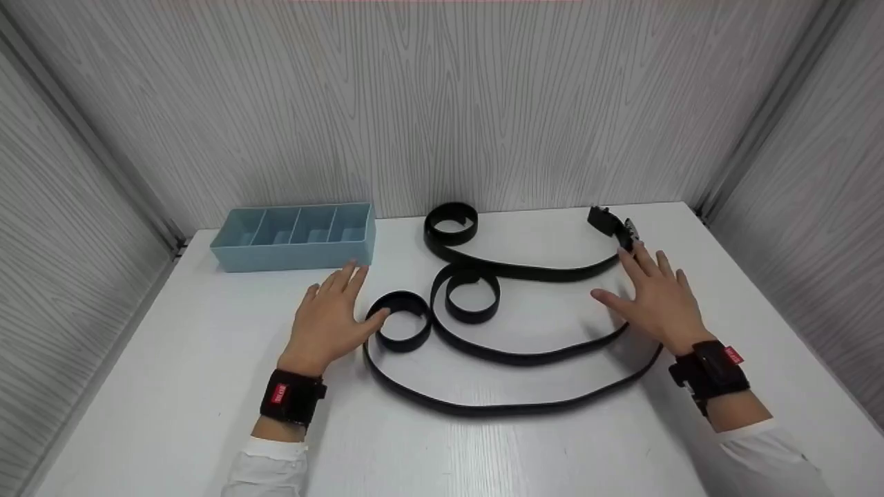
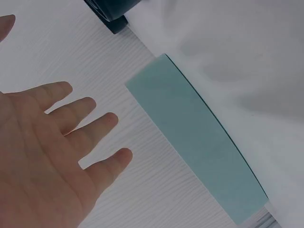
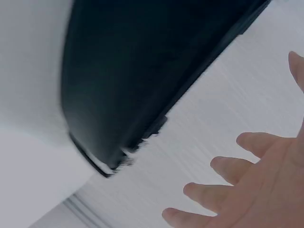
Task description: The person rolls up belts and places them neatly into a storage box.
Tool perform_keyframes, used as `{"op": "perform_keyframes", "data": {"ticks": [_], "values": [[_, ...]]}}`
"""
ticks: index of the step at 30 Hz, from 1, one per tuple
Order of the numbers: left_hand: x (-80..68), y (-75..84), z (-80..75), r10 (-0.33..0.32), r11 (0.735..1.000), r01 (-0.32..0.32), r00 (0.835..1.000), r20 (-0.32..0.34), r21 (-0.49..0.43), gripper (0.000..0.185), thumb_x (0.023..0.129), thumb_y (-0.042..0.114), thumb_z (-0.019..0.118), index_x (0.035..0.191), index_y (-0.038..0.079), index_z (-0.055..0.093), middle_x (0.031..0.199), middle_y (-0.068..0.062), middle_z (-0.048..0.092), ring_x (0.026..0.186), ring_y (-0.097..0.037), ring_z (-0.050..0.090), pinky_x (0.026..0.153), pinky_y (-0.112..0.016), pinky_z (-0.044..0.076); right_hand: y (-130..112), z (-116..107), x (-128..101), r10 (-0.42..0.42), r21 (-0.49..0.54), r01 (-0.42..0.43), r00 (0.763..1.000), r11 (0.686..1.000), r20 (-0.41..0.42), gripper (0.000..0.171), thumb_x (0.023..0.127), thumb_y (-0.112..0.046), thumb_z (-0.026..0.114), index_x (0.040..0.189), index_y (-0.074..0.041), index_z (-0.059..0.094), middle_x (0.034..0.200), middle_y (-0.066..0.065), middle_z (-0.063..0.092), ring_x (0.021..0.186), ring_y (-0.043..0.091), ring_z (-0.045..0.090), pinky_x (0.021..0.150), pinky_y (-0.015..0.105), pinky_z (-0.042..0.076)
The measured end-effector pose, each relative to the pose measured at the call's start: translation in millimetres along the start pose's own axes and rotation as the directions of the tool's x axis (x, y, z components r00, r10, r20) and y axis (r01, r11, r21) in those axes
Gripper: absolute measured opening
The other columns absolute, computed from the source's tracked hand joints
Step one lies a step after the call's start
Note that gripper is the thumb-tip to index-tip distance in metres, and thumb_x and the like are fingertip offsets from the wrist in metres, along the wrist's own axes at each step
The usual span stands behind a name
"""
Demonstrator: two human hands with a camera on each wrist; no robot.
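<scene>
White bench [image 1: 173,359] below, and three black belts [image 1: 525,359] stretch across its middle, mostly right of the blue divided box [image 1: 297,257]. Left hand [image 1: 324,328], right hand [image 1: 659,300]: both spread wide over the scene, neither gripping anything! Good handling likely means a light pinch beside each coil [image 1: 404,344], so nothing unrolls.

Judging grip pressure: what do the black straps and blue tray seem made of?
Straps: perhaps leather or imitation, smooth with a slight sheen, flexible enough to coil. Tray: likely plastic, fairly matt, thin-walled and evenly coloured.
</scene>
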State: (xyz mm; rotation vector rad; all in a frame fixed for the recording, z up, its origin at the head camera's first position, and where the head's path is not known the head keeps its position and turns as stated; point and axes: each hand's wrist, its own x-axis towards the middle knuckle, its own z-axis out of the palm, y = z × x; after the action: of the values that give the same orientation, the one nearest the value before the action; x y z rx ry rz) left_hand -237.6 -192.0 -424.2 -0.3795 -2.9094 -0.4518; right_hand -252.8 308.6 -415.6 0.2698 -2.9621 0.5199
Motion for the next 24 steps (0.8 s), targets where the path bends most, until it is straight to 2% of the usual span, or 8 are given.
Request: {"op": "perform_keyframes", "data": {"ticks": [5, 10, 16, 24], "values": [[5.1, 15.1, 0.7, 0.052, 0.998, -0.053, 0.998, -0.037, -0.032, 0.076, 0.099, 0.054, 0.062, 0.157, 0.007, 0.046, 0.159, -0.019, 0.045, 0.143, -0.040, 0.046, 0.112, -0.059, 0.039, -26.8, 0.6, -5.7, -0.077, 0.038, 0.078, 0.997, 0.996, -0.025, 0.091, 0.100, -0.064, 0.059, 0.162, -0.004, 0.032, 0.167, 0.025, 0.026, 0.149, 0.052, 0.028, 0.113, 0.070, 0.028], [9.5, 28.6, 6.5, 0.082, 0.997, -0.082, 0.995, -0.049, -0.010, 0.061, 0.099, 0.042, 0.066, 0.145, 0.003, 0.058, 0.144, -0.019, 0.058, 0.128, -0.038, 0.058, 0.099, -0.056, 0.049, -60.9, 8.8, -13.8, -0.133, 0.071, 0.131, 0.991, 0.989, 0.030, 0.086, 0.100, -0.062, 0.060, 0.162, -0.007, 0.035, 0.167, 0.018, 0.032, 0.145, 0.046, 0.039, 0.105, 0.065, 0.043], [12.4, 42.3, 15.9, 0.056, 0.998, -0.057, 0.998, 0.007, 0.013, 0.044, 0.096, 0.027, 0.073, 0.131, 0.000, 0.068, 0.129, -0.019, 0.066, 0.117, -0.038, 0.064, 0.093, -0.054, 0.053, -101.1, 21.5, -24.8, -0.227, 0.071, 0.223, 0.971, 0.972, 0.073, 0.075, 0.099, -0.055, 0.067, 0.156, -0.010, 0.048, 0.160, 0.014, 0.045, 0.140, 0.041, 0.049, 0.102, 0.063, 0.047], [13.0, 49.4, 26.7, 0.022, 0.998, -0.026, 0.997, 0.078, 0.051, 0.049, 0.092, 0.029, 0.077, 0.128, -0.002, 0.069, 0.127, -0.019, 0.066, 0.115, -0.040, 0.064, 0.091, -0.054, 0.053, -146.4, 35.1, -34.2, -0.305, 0.083, 0.295, 0.936, 0.952, 0.176, 0.065, 0.097, -0.049, 0.071, 0.148, -0.011, 0.057, 0.152, 0.013, 0.056, 0.131, 0.038, 0.059, 0.098, 0.059, 0.051]]}}
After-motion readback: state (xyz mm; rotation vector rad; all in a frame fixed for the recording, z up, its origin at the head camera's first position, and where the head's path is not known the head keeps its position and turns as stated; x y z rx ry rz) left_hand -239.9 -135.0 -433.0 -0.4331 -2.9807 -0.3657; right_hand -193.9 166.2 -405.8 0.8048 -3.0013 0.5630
